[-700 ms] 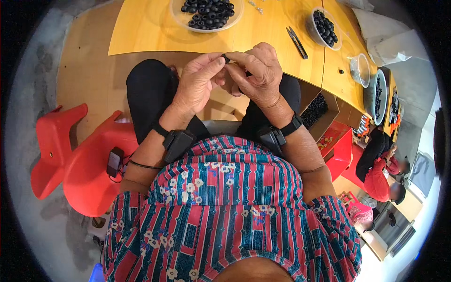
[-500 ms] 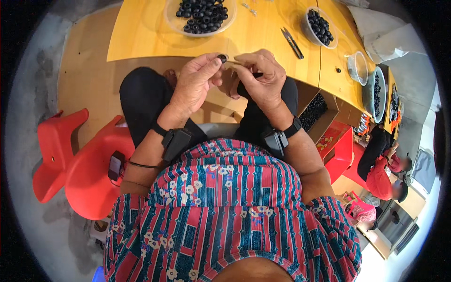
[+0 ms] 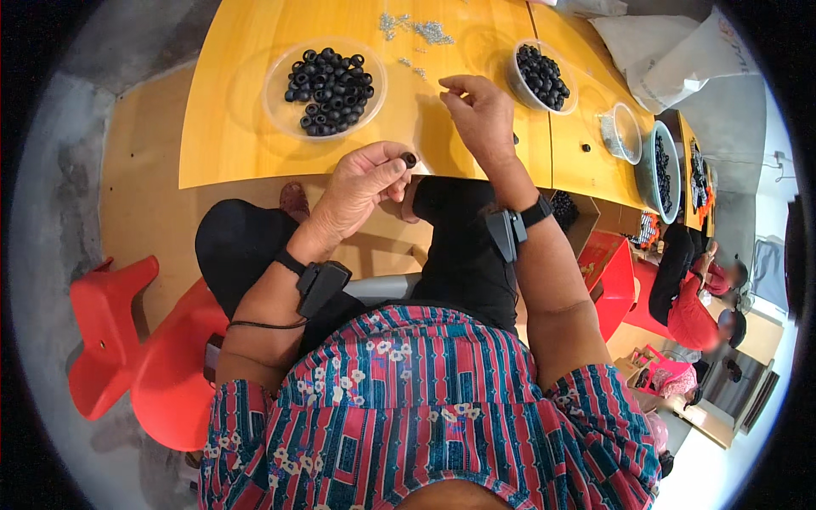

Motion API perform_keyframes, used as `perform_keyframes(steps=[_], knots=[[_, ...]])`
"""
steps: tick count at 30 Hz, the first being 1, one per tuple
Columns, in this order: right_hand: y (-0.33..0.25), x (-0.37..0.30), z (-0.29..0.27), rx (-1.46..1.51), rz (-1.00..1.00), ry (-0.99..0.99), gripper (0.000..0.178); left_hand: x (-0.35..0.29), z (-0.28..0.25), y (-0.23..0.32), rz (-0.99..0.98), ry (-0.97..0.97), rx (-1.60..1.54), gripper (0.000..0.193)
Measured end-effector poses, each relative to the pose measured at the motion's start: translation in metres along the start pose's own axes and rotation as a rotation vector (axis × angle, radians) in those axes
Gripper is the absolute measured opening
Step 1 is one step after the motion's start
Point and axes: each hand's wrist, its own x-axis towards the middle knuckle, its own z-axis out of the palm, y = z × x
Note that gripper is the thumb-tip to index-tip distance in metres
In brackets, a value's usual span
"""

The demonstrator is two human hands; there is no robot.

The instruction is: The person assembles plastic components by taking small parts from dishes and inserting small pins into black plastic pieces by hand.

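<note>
2 hands were up by the yellow table (image 3: 255,127). Her left hand (image 3: 361,191) pinched a small black ring (image 3: 409,159) in its fingertips near the table's edge. Her right hand (image 3: 480,115) hovered over the table, fingers loosely curled and holding nothing I could see, near a clear bowl (image 3: 323,85) of black rings.

Red plastic chairs (image 3: 127,340) beside person.

A clear round plastic dish of black rubber rings (image 3: 327,89) sat on the yellow wooden table (image 3: 238,136), left of a smaller clear bowl of black rings (image 3: 539,76); small silver metal parts (image 3: 416,32) lay scattered between them.
</note>
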Motion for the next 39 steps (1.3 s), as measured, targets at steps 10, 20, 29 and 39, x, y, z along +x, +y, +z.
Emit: perform_keyframes(steps=[10,20,29,39], knots=[[0.009,0.012,0.029,-0.069,0.026,0.009,0.017,0.0,0.01,-0.001,-0.051,-0.005,0.094,0.018],[-0.006,0.019,0.033,-0.148,0.221,0.031,0.022,0.003,0.015,-0.005,-0.072,-0.011,0.126,0.017],[0.005,0.01,0.032,-0.198,0.065,0.025,0.018,0.006,0.016,-0.004,-0.064,0.002,0.136,0.017],[0.005,0.001,0.023,-0.191,-0.044,0.026,0.017,0.007,0.018,-0.003,-0.054,0.028,0.116,0.017]])
